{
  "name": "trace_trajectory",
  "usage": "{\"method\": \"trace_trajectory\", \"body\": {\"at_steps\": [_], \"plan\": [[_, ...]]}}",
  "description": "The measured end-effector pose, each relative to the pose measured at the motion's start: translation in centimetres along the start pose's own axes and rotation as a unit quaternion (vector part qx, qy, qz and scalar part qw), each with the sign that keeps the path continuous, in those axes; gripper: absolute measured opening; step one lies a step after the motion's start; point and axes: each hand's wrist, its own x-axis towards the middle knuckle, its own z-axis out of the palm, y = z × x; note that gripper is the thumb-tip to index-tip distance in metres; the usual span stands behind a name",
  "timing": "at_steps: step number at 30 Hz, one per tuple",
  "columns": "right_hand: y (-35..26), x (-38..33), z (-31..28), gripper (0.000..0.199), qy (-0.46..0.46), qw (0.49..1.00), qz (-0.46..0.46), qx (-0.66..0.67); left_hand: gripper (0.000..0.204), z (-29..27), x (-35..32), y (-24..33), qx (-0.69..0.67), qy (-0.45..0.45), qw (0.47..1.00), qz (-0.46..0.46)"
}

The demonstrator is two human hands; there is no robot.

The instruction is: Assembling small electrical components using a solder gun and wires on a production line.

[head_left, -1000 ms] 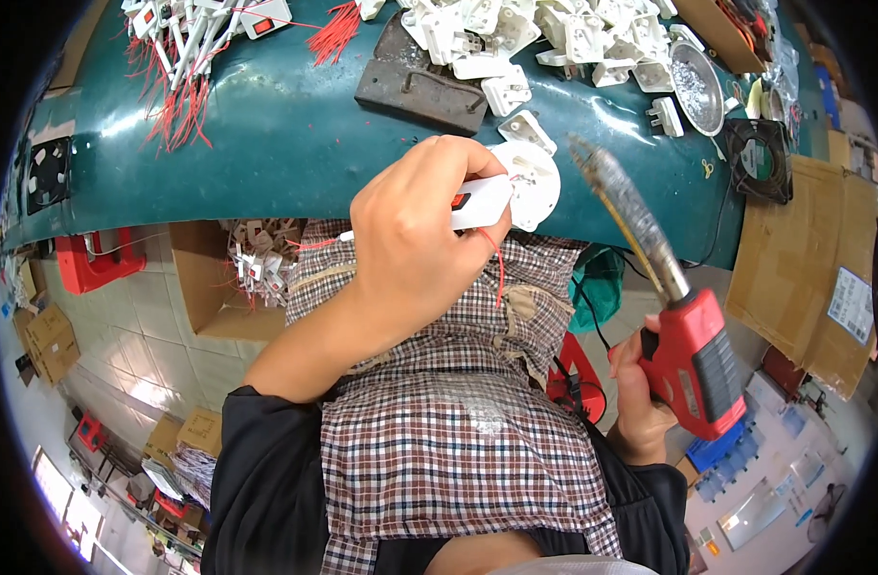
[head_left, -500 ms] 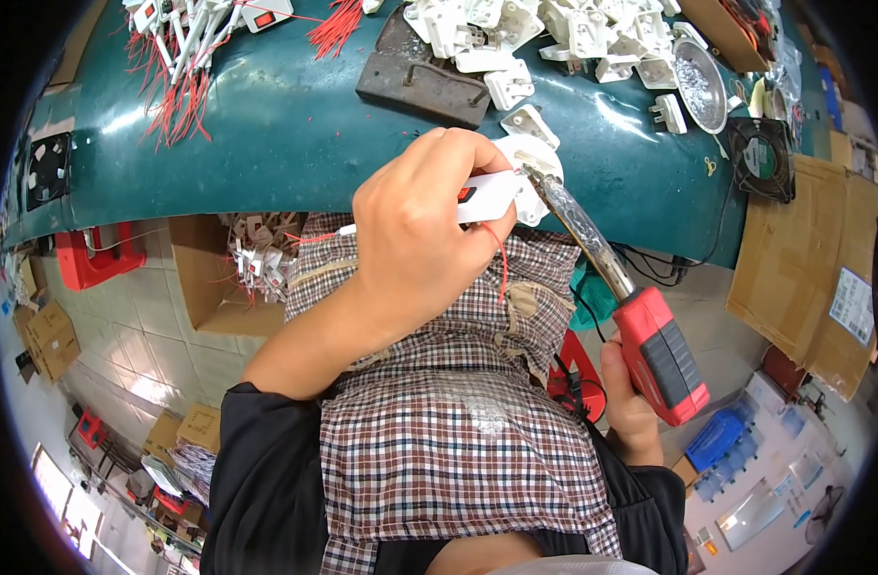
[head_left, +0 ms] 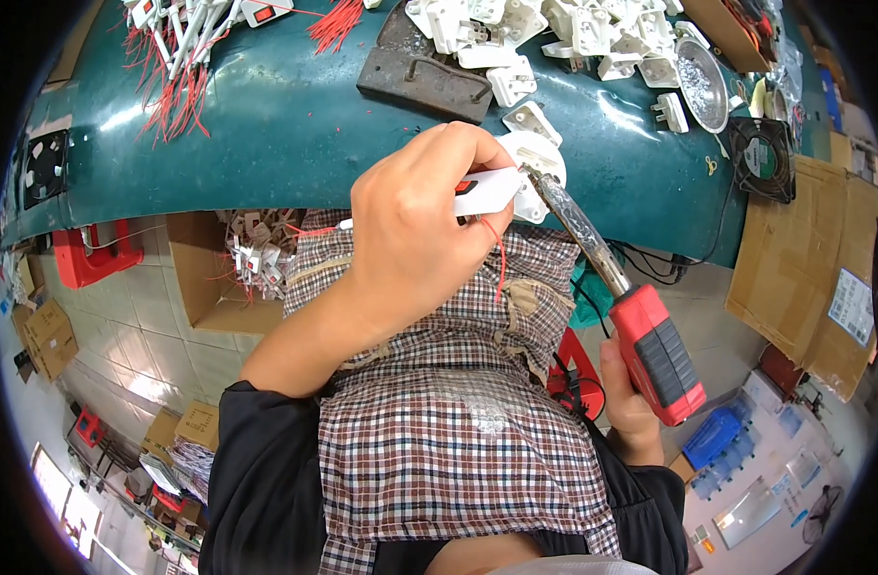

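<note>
Over the bench's near edge, my left hand (head_left: 415, 216) is closed on a white plastic switch piece (head_left: 489, 193) with a red rocker and red wires. Its right end meets the tip of a soldering iron (head_left: 581, 228), right by a white plug housing (head_left: 532, 203). The exact contact is too small to make out. My right hand (head_left: 630, 398) grips the iron by its red and black handle, with most of the fingers hidden behind it. Just beyond lies a loose white plug shell (head_left: 531, 123).
A dark metal block (head_left: 424, 81) with a handle rests beyond my left hand. White plug shells (head_left: 592, 34) are heaped behind it, near a metal dish (head_left: 699, 86) of bits. Wired white switch pieces (head_left: 185, 48) lie far left. A small black fan (head_left: 763, 160) stands right.
The switch piece and my left hand have shifted very slightly. The iron's handle has moved a touch left, its tip still at the piece's right end.
</note>
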Motion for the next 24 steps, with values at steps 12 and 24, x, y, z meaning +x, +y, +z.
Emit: {"method": "trace_trajectory", "body": {"at_steps": [12, 24], "plan": [[0.1, -0.7, -0.8, 0.027, -0.022, 0.999, 0.024, -0.004, 0.020, -0.5, 0.3, -0.3, -0.013, -0.024, 1.000, 0.007], [-0.5, 0.4, -0.3, 0.023, -0.013, 1.000, -0.019, -0.008, 0.020, -0.7, 0.4, -0.3, -0.012, -0.037, 0.999, 0.011]]}}
